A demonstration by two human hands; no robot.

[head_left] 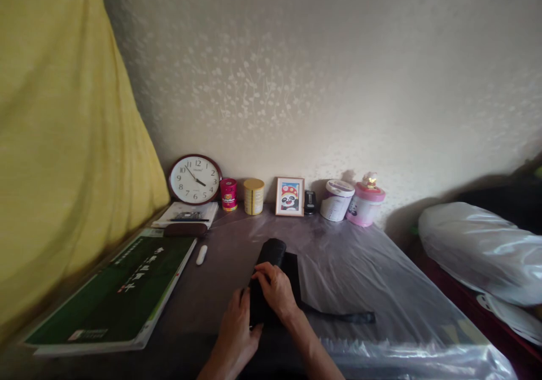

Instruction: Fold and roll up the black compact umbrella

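Note:
A black roll-up case [273,250], partly rolled, lies on the plastic-covered table in front of me. A flat black flap shows at its right, and a thin black strap [355,316] trails off to the right across the table. My left hand [240,323] grips the near left side of the roll, thumb and fingers curled at its edge. Across the top of the roll lies my right hand [274,291], its fingers bent and pressed on the black material. My hands hide much of the roll's near part.
To the left lie a large green book [118,289], a brown case [185,229] and a small white object [202,255]. Along the wall stand a clock [195,179], a pink tin [229,194], a yellow-lidded can [253,197], a picture frame [290,196] and two tubs [337,200].

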